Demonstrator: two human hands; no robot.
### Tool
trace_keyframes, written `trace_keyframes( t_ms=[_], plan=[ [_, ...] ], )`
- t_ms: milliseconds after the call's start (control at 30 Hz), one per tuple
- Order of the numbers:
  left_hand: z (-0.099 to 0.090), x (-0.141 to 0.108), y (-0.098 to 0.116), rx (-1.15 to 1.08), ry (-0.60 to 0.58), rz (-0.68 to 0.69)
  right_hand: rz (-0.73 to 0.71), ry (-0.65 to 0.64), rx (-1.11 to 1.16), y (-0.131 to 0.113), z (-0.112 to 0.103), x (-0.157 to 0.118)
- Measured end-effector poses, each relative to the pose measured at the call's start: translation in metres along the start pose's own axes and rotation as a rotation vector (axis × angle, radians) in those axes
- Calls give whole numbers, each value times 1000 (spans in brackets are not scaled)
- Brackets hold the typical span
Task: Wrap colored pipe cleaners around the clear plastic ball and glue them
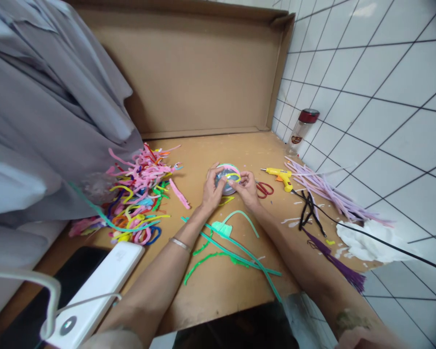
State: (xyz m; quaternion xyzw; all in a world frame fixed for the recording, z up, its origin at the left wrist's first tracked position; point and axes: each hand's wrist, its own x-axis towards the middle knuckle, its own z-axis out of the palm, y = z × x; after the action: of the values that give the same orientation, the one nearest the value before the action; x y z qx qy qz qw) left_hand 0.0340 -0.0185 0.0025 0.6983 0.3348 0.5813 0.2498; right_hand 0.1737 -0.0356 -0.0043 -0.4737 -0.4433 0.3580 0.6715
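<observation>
Near the middle of the table, both hands are around a small round grey piece [221, 183] edged with pink and green strips. My left hand [212, 186] grips its left side, thumb across the front. A thin yellow strip [234, 177] curves over its face, and the closed fingers of my right hand [246, 188] press or pinch it at the right side. The fingertips partly cover the piece. Just below lies a yellow bit [226, 199]. Teal strips [236, 242] and green fuzzy pieces [207, 261] lie between my forearms.
A colourful pipe-cleaner pile [141, 189] and white power bank [101, 286] are left. At right are red-handled scissors [264, 190], a yellow glue gun [281, 177] with a black cord, lilac strips [323, 189], a purple tassel [334, 261], white tissue [370, 240] and a bottle [301, 131].
</observation>
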Motion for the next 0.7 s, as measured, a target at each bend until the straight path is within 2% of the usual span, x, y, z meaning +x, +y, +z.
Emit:
trace_keyframes(
  t_ms=[400,700],
  plan=[
    [-4,-1,-2,19,-31,29,1,-17,1,-1,-2,2],
    [1,4,-5,-20,-5,-36,33,-43,47,-3,-3,1]
  ],
)
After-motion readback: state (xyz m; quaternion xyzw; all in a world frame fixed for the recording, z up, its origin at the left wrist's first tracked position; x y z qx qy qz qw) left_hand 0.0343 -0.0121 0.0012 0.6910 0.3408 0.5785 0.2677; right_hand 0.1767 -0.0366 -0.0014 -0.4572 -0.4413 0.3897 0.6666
